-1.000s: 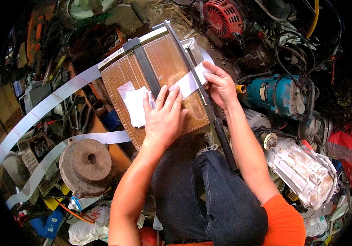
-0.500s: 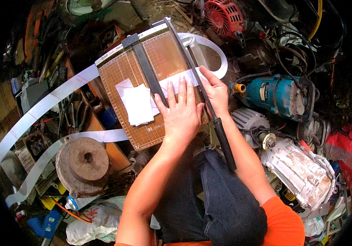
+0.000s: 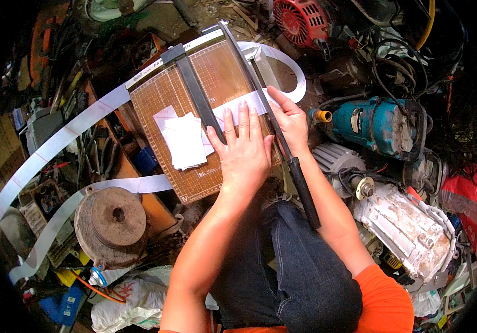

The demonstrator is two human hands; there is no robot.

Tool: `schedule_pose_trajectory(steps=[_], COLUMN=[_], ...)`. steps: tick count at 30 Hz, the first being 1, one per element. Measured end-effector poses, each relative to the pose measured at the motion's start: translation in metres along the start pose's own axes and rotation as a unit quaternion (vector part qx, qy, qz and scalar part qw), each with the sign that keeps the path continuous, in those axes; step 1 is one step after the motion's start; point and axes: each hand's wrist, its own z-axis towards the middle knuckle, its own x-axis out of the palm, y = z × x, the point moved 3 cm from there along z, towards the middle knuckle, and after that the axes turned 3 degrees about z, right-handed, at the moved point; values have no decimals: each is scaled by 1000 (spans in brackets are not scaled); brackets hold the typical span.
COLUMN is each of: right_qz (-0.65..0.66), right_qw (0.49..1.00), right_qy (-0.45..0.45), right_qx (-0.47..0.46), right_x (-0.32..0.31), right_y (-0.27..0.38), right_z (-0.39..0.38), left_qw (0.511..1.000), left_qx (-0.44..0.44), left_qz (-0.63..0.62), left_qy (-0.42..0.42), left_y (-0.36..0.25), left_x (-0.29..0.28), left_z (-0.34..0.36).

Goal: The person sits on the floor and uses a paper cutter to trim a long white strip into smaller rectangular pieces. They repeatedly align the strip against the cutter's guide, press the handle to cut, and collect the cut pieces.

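On a brown, gridded, rectangular paper trimmer, beneath its long black blade arm, we have a long white paper strip. Our left hand lies flat on it, fingers apart; whether our right hand grips it, we cannot tell. White rectangular slips lie leftward.

Near the centre, part of the white paper strip is being covered by the left hand, and its outer bend is being cut off in darkness toward nine o'clock. At two o'clock, the right hand is being partly masked by the black-handled cutter arm. The red engine cover is being cropped at one o'clock, the pale wheel at eleven, the orange sleeve at five.
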Motion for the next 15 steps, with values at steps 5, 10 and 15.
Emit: schedule_pose_trajectory(steps=[5, 10, 15], right_qz=[24, -74, -171], right_qw=[987, 987, 977], right_qy=[161, 140, 119], right_qx=[-10, 26, 36], right_x=[-17, -16, -25], right_y=[9, 17, 8], right_z=[-12, -21, -17], left_qw=[1000, 999, 998], left_qx=[4, 13, 19], left_qz=[11, 33, 57], left_qy=[3, -16, -2], left_y=[2, 3, 2], left_x=[2, 5, 5], left_z=[0, -2, 0])
